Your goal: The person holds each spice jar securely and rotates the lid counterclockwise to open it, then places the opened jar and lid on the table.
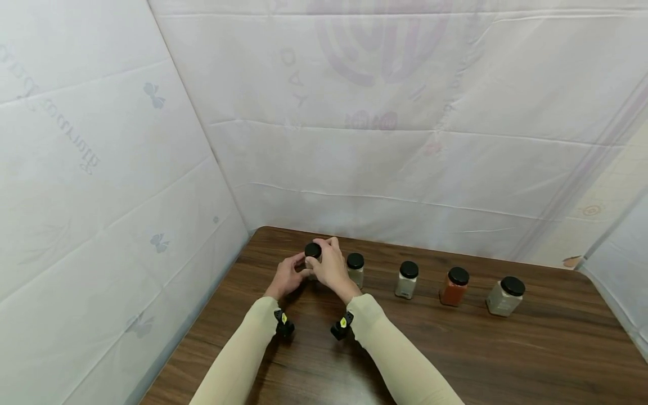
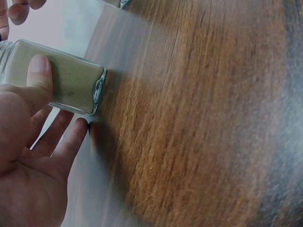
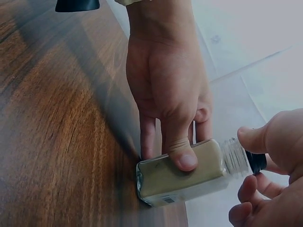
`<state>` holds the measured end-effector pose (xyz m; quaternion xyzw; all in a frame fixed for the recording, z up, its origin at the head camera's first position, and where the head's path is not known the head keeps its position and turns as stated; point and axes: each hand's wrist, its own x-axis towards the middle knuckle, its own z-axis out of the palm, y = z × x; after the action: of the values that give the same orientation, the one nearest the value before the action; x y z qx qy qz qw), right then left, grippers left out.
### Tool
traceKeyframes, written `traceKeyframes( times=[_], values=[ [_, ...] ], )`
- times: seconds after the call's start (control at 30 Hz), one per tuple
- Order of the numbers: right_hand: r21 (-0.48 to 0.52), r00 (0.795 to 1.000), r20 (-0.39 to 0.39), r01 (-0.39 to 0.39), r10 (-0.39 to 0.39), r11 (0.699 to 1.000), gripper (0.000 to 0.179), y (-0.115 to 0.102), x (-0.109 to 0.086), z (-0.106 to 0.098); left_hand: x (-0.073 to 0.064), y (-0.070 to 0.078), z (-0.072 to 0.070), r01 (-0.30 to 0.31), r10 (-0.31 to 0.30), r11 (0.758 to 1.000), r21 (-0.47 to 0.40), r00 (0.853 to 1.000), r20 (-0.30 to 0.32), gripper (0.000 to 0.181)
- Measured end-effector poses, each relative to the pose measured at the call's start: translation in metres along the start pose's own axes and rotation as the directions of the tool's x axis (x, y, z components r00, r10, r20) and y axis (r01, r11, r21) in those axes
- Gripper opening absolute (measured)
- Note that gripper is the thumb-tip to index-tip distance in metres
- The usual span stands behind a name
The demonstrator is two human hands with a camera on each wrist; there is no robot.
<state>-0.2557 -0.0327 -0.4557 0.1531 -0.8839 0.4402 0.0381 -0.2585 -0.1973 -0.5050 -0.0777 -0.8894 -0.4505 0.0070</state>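
A square glass jar of greenish-tan powder point(image 2: 71, 78) stands at the table's left, in front of both hands. My left hand point(image 1: 286, 277) holds its body, the thumb lying along one face and the other fingers behind. My right hand point(image 1: 332, 269) pinches the black lid point(image 3: 257, 162) between thumb and fingers. In the right wrist view the clear threaded neck point(image 3: 233, 157) shows between the powder and the lid; whether the lid still touches the threads I cannot tell. The jar's base meets the tabletop or sits very close to it.
Right of the hands, a row of black-lidded jars stands on the wooden table point(image 1: 304, 360): a greenish one point(image 1: 356, 271), a pale one point(image 1: 406, 281), an orange-red one point(image 1: 454, 288) and another pale one point(image 1: 505, 297). White sheeting point(image 1: 354, 169) hangs behind and at the left.
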Motion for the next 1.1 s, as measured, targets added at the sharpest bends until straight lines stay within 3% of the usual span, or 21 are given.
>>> traceKeyframes(
  times=[0.5, 0.83, 1.1],
  values=[
    [-0.053, 1.0, -0.003, 0.031, -0.031, 0.998, 0.048, -0.003, -0.006, -0.013, 0.0, 0.001, 0.0, -0.024, 0.024, 1.0, -0.005, 1.0, -0.011, 0.051],
    [-0.026, 0.998, 0.002, 0.065, -0.065, 0.998, 0.042, -0.002, -0.012, -0.017, 0.001, -0.001, 0.001, 0.003, -0.003, 1.0, -0.001, 1.0, -0.01, 0.052],
    [-0.023, 0.992, 0.006, 0.122, -0.122, 0.992, 0.052, -0.003, -0.014, -0.021, 0.002, -0.003, 0.0, -0.016, 0.017, 1.0, 0.012, 1.0, -0.006, 0.053]
  ],
)
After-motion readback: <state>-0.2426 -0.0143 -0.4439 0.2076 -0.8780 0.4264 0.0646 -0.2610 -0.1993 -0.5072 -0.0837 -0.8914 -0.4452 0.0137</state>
